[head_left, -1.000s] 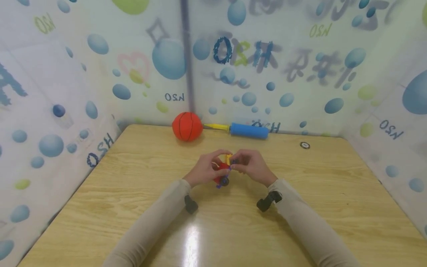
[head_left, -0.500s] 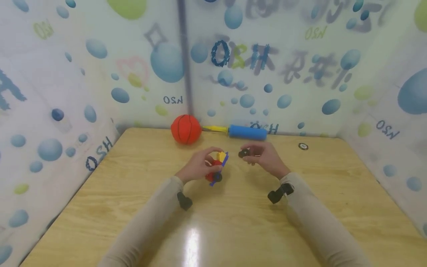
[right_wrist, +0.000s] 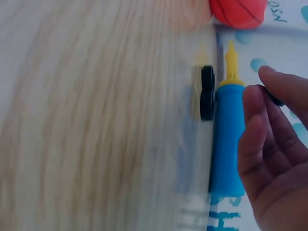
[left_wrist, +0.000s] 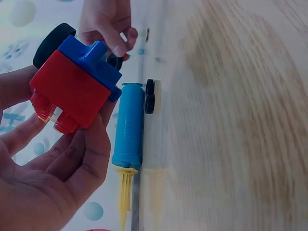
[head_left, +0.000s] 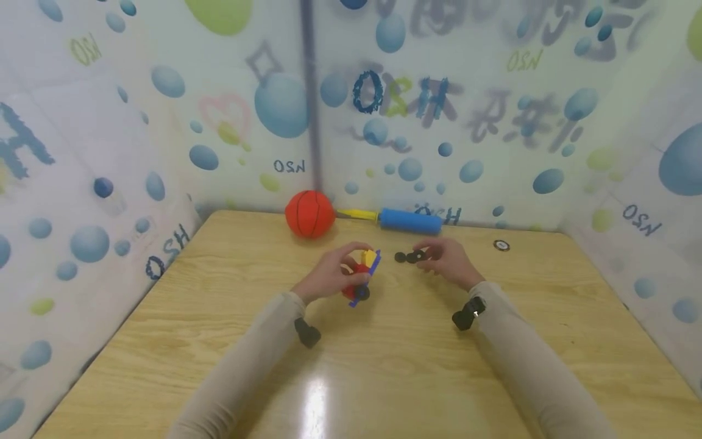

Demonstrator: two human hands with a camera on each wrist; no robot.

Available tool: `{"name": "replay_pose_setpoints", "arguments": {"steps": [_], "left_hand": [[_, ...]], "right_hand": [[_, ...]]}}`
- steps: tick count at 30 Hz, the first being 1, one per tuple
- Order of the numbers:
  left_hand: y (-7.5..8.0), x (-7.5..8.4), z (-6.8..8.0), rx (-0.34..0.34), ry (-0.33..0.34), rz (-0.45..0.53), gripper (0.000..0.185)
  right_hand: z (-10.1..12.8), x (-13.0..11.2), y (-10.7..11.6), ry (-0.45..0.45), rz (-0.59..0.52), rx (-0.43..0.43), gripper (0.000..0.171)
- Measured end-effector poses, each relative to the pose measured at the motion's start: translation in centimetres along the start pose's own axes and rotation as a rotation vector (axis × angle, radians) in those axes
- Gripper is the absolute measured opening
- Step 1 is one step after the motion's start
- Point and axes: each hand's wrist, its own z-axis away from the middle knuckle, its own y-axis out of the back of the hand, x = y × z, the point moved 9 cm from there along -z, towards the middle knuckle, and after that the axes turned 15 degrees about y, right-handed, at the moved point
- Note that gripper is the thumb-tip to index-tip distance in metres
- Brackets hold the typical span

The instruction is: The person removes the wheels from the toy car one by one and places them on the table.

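Note:
My left hand (head_left: pixel 331 274) grips a toy car (head_left: pixel 359 277) with red, yellow and blue parts, tilted above the table. One black wheel (left_wrist: pixel 53 44) shows on the car, beside its blue base; the left fingers hide part of the red body. To the right, my right hand (head_left: pixel 446 262) pinches a small black wheel (right_wrist: pixel 274 96) between thumb and fingers. Two more loose black wheels (right_wrist: pixel 207 98) lie side by side on the table, just left of the right fingertips.
A red ball (head_left: pixel 309 214) with black lines sits at the table's back edge. Beside it lies a blue hand pump (head_left: pixel 410 221) with a yellow nozzle. A small round black-and-white disc (head_left: pixel 501 245) is at the back right. Patterned walls enclose the wooden table (head_left: pixel 219 341).
The right hand has left the toy car and moved right, carrying black wheels. Two wheels now lie on the table beside it. The left hand keeps holding the car, shifted slightly left.

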Motion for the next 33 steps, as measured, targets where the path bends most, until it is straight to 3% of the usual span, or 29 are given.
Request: {"name": "replay_pose_setpoints", "arguments": {"steps": [13,22,33], "left_hand": [[0.0,0.0,-0.3,0.001,0.020,0.017,0.057],[-0.3,0.2,-0.2,0.002,0.014,0.035,0.057],[-0.2,0.0,-0.3,0.002,0.056,0.042,0.056]], "right_hand": [[-0.7,3.6,1.2,-0.085,0.173,-0.058,0.036],[-1.4,5.0,0.7,-0.116,0.218,-0.104,0.036],[-1.5,5.7,0.6,-0.150,0.243,-0.125,0.036]]}}
